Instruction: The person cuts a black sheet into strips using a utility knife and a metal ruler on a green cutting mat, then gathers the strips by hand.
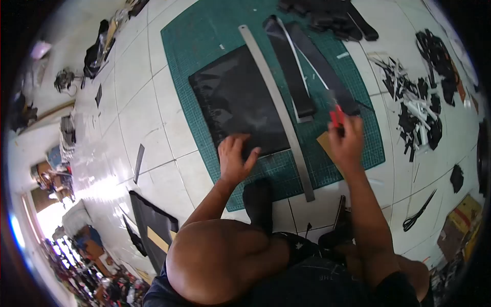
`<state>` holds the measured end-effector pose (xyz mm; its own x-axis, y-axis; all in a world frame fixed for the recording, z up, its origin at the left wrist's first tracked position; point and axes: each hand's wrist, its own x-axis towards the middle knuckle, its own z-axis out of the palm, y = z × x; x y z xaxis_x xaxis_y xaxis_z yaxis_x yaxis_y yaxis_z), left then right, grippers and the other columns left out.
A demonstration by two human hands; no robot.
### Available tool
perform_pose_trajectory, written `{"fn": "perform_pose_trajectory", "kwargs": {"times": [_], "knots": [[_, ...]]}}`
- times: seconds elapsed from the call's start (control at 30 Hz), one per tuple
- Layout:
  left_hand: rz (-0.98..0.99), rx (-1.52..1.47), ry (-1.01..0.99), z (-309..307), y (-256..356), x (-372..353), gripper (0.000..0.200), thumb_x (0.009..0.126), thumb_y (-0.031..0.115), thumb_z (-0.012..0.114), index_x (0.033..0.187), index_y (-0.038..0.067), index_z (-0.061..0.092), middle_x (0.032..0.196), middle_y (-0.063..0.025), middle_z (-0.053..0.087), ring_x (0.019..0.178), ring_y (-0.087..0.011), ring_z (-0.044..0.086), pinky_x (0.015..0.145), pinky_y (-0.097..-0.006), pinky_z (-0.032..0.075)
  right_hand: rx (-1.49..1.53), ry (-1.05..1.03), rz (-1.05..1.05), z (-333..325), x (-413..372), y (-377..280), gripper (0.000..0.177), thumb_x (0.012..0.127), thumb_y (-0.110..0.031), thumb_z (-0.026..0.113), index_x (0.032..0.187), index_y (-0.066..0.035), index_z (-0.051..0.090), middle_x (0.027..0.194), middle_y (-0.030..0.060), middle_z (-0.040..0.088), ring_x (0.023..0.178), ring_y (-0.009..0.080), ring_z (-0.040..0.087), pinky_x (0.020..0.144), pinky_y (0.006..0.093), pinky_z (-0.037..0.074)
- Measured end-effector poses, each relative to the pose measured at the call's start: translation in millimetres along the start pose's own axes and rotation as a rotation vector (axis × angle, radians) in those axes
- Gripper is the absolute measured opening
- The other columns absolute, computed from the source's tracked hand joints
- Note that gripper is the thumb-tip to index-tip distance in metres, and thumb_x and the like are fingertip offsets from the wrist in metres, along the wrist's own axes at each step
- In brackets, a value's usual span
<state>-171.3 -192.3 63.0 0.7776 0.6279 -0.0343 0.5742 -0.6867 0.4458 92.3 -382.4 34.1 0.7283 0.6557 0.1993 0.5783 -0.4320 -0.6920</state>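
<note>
A black sheet of material (240, 97) lies on the green cutting mat (179, 38). My left hand (235, 157) rests on the sheet's near edge with its fingers apart and nothing in them. A long metal ruler (271, 87) runs along the sheet's right side. Over the right part of the mat, my right hand (348, 138) is closed around a small red tool (336, 116), blurred at its far end. Black strips (291, 66) lie folded just beyond it, with white edges showing. A tan piece (326, 145) is partly under the right hand.
Scraps (417, 112) are heaped on the tiled floor at the right, with black scissors (420, 211) nearer me. Black pieces (327, 18) lie at the mat's far edge. A dark panel (151, 215) is at the lower left. My foot (258, 202) touches the mat's near edge.
</note>
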Motion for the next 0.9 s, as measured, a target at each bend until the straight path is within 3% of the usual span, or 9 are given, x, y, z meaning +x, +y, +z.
{"fn": "perform_pose_trajectory", "kwargs": {"times": [0.1, 0.2, 0.3, 0.43, 0.47, 0.57, 0.6, 0.73, 0.9], "knots": [[-0.216, -0.16, 0.372, -2.4, -36.7, -1.9, 0.045, 0.089, 0.026, 0.073, 0.123, -0.001, 0.059, 0.113, -0.0158, 0.056, 0.104, -0.0313, 0.055, 0.09, -0.0425, 0.044, -0.164, -0.1, -0.067, -26.0, -11.7, 25.1, 0.042, 0.089, -0.02, 0.07, 0.126, -0.003, 0.061, 0.104, 0.015, 0.055, 0.089, 0.0298, 0.059, 0.074, 0.0427, 0.05], [-0.556, -0.502, 0.434, -6.9, -83.0, -2.2, 0.046, 0.092, 0.027, 0.072, 0.124, -0.002, 0.056, 0.107, -0.0119, 0.054, 0.097, -0.0219, 0.053, 0.085, -0.0354, 0.046, -0.292, -0.246, -0.129, -42.5, -22.0, 31.7, 0.047, 0.087, -0.019, 0.071, 0.129, -0.002, 0.058, 0.103, 0.0155, 0.055, 0.089, 0.032, 0.058, 0.076, 0.0432, 0.048], [-0.708, -0.787, 0.365, -15.5, -101.2, 6.2, 0.052, 0.092, 0.029, 0.073, 0.128, -0.003, 0.052, 0.108, -0.0073, 0.049, 0.094, -0.0155, 0.05, 0.08, -0.0305, 0.046, -0.364, -0.344, -0.141, -59.5, -37.7, 38.7, 0.05, 0.086, -0.019, 0.072, 0.13, -0.002, 0.055, 0.103, 0.0164, 0.056, 0.09, 0.0349, 0.058, 0.077, 0.0444, 0.047], [-0.405, -0.334, 0.42, -19.0, -90.9, 23.6, 0.055, 0.09, 0.026, 0.073, 0.132, -0.003, 0.051, 0.116, -0.016, 0.052, 0.105, -0.0264, 0.054, 0.092, -0.038, 0.046, -0.458, -0.414, -0.063, -75.9, -59.9, 49.0, 0.052, 0.085, -0.018, 0.074, 0.129, -0.002, 0.053, 0.102, 0.0177, 0.058, 0.092, 0.0365, 0.059, 0.078, 0.0454, 0.047], [-0.383, -0.368, 0.405, -20.5, -86.3, 30.6, 0.051, 0.088, 0.022, 0.073, 0.131, 0.0, 0.054, 0.123, -0.0202, 0.053, 0.113, -0.0352, 0.053, 0.1, -0.0439, 0.044, -0.443, -0.397, -0.052, -78.0, -62.4, 50.8, 0.052, 0.084, -0.019, 0.075, 0.128, -0.001, 0.055, 0.101, 0.0174, 0.058, 0.091, 0.0354, 0.06, 0.078, 0.0461, 0.048], [-0.048, -0.089, 0.384, -31.9, -74.4, 60.7, 0.048, 0.086, 0.021, 0.074, 0.128, 0.005, 0.059, 0.129, -0.0203, 0.054, 0.119, -0.0384, 0.052, 0.104, -0.0464, 0.041, -0.424, -0.327, 0.065, -77.8, -67.4, 45.9, 0.051, 0.085, -0.02, 0.075, 0.127, 0.0, 0.056, 0.1, 0.0177, 0.058, 0.089, 0.0353, 0.06, 0.077, 0.0469, 0.048], [-0.042, -0.122, 0.301, -33.8, -70.0, 70.1, 0.047, 0.086, 0.021, 0.073, 0.129, 0.01, 0.062, 0.139, -0.0212, 0.051, 0.13, -0.0419, 0.047, 0.109, -0.0486, 0.038, -0.426, -0.297, 0.063, -76.1, -65.6, 40.5, 0.05, 0.084, -0.021, 0.075, 0.126, 0.0, 0.056, 0.1, 0.018, 0.059, 0.089, 0.0355, 0.061, 0.077, 0.0469, 0.049], [0.192, 0.069, 0.158, -17.2, -66.1, 120.5, 0.054, 0.087, 0.028, 0.072, 0.137, 0.013, 0.058, 0.148, -0.02, 0.046, 0.14, -0.0419, 0.039, 0.116, -0.0497, 0.032, -0.333, -0.242, 0.101, -56.6, -56.0, 5.2, 0.049, 0.083, -0.027, 0.078, 0.119, 0.001, 0.059, 0.101, 0.0193, 0.061, 0.09, 0.0364, 0.062, 0.078, 0.0463, 0.05], [0.304, 0.222, 0.076, -1.2, -66.0, 188.0, 0.065, 0.088, 0.038, 0.071, 0.144, 0.012, 0.051, 0.152, -0.0182, 0.043, 0.145, -0.0385, 0.034, 0.12, -0.0504, 0.027, -0.148, -0.383, 0.227, 9.8, -80.2, -65.1, 0.051, 0.081, -0.036, 0.082, 0.108, 0.0, 0.06, 0.103, 0.0188, 0.063, 0.095, 0.0357, 0.063, 0.083, 0.0439, 0.05]]}}
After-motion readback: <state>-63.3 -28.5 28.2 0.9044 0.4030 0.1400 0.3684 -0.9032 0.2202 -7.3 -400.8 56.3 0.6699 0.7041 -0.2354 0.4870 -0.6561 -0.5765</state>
